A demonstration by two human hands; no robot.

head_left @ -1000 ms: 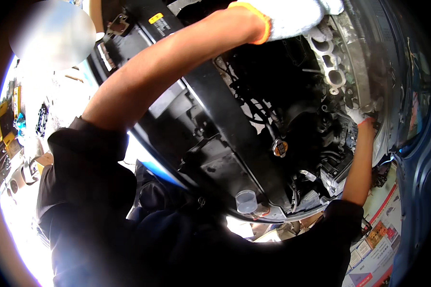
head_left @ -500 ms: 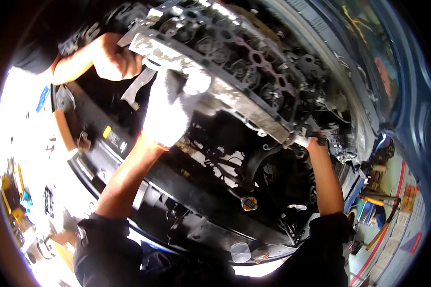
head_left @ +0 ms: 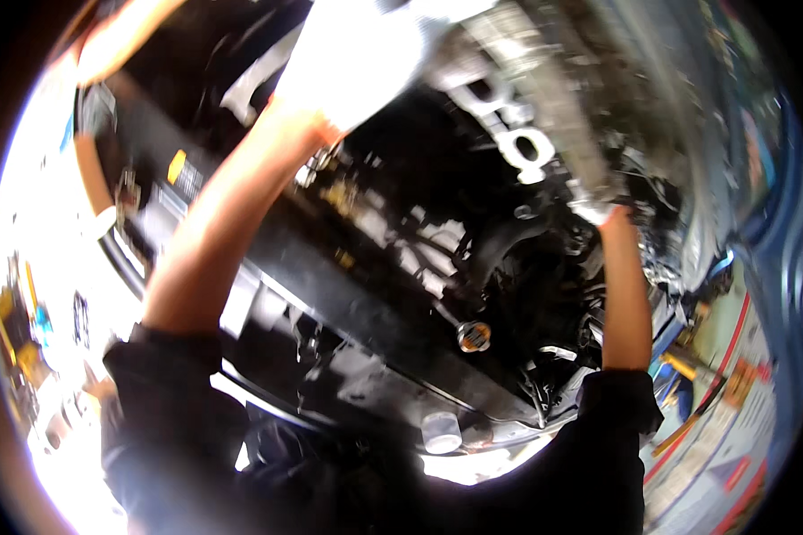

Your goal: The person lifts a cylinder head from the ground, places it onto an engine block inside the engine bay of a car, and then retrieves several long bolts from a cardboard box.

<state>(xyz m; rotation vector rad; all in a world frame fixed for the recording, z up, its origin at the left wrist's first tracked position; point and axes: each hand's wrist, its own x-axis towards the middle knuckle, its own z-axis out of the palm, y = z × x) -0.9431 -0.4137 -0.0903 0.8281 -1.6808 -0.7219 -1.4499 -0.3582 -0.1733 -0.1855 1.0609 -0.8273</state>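
A metal engine cylinder head point(head_left: 558, 98), smeared by motion, is held tilted over the far side of the engine bay. Along its near side shows a bright metal flange with round openings point(head_left: 524, 150). My left hand point(head_left: 357, 62), in a white glove, reaches to its left part; the glare hides most finger detail. At its right end my right hand point(head_left: 595, 207), also gloved, grips the lower corner, the fingers partly hidden. Another person's bare forearm point(head_left: 129, 40) comes in at the upper left; the hand is out of view.
Below lies the dark engine bay with hoses and a round cap point(head_left: 474, 336). A black front crossmember point(head_left: 357, 308) runs across it. A clear cup point(head_left: 442, 432) stands on the near edge. The blue car body point(head_left: 781, 232) rises at the right, tools point(head_left: 687, 392) beyond.
The cylinder head has moved up in view and tilted, so its valve-train top no longer shows clearly. Both my hands went with it. The other person's hand has left the view at the top left.
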